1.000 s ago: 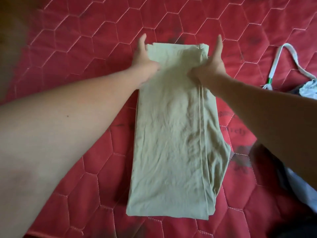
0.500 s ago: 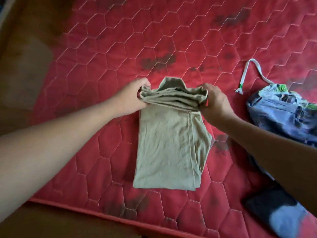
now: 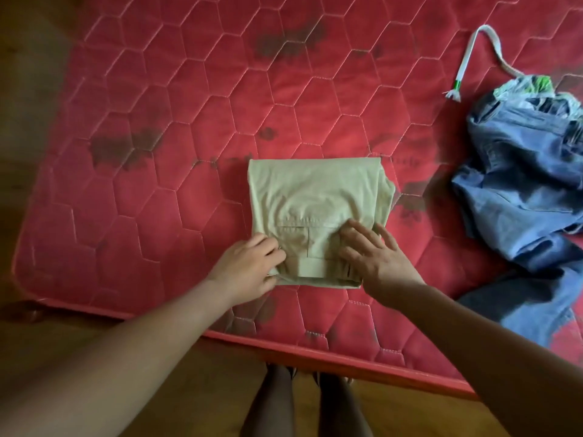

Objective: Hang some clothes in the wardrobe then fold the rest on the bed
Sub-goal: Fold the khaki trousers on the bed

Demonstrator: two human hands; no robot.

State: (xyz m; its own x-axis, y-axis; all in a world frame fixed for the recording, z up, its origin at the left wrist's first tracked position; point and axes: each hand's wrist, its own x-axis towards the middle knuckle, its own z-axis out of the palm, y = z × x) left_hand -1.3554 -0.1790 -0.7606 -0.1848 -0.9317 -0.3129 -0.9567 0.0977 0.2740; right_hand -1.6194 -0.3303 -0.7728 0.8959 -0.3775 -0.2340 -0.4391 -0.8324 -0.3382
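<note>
Brought the far end of the khaki trousers (image 3: 315, 190) down over the near end since half a second ago, turning the long strip into a squat, roughly square packet just below the middle of the frame. Holds it there with both hands at its lower edge: presses the right hand (image 3: 377, 258) flat on the lower right part, fingers straight and spread; curls the fingers of the left hand (image 3: 247, 268) round the lower left corner, thumb apparently tucked under the edge, gripping the cloth. Lies on the red quilted mattress (image 3: 176, 127), close to its near border, waistband and a pocket seam facing up between the hands. Further right, well apart from the packet: a crumpled pair of blue jeans (image 3: 517, 190), unfolded, with a white cord (image 3: 466, 56) trailing toward the upper right. Beyond the mattress at left and bottom, a brown floor (image 3: 34, 99). Judged as the close of the folding step for this garment: last fold laid, being smoothed. Next calls for flattening the top layer, squaring the slightly overhanging right edge, letting go without dragging the layers askew, then reaching right for the jeans.
</note>
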